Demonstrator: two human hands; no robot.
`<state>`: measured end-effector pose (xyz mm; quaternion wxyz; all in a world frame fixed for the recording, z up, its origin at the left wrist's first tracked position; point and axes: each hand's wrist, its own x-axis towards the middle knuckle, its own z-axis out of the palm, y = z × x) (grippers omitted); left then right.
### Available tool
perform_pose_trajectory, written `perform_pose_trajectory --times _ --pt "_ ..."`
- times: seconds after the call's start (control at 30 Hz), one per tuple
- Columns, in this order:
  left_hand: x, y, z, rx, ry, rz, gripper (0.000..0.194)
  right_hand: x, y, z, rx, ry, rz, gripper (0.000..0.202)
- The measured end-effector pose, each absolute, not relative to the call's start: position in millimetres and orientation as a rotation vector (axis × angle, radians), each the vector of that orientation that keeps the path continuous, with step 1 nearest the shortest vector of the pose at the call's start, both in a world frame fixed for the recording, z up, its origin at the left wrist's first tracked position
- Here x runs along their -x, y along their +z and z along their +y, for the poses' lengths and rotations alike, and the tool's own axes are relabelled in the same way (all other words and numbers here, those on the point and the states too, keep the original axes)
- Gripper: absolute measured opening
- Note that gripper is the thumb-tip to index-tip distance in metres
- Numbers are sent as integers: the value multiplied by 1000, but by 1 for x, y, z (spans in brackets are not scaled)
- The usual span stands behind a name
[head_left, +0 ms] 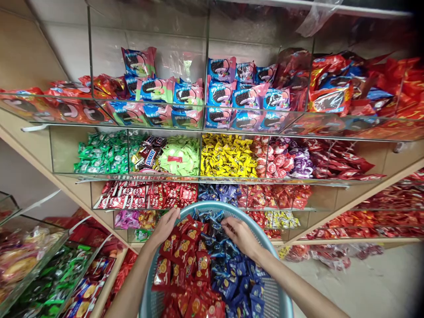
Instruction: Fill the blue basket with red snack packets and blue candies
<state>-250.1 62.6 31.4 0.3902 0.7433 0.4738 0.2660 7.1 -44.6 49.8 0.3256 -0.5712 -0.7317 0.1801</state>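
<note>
A blue-green plastic basket [274, 260] is in front of me, filled with wrapped candies. Red packets with orange pictures [185, 247] take up its left side and blue packets [236, 276] its lower right. Dark blue twist-wrapped candies [212, 232] lie near the far rim. My left hand [168, 226] is at the far left rim, beside the red packets, its fingers stretched out. My right hand [239, 234] reaches in over the right side. Its fingers are curled and pinched on a dark blue wrapped candy, partly hidden by the fingertips.
Tiered shelves with glass dividers face me. Cookie packs [220, 95] fill the top tier; green candies [102, 152], yellow candies [228, 154] and purple candies [301, 161] sit below. A glass-sided bin [49, 265] stands at lower left. Tiled floor [374, 282] shows at lower right.
</note>
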Motion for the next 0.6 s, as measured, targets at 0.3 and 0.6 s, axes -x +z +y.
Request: perform_pose_trajectory --times 0.3,0.6 --pt "250 31 62 -1875 673 1245 44 -34 72 11 1598 296 -1847 21" --pt "250 32 62 -1884 693 1248 44 -26 50 100 2125 274 -1966 20"
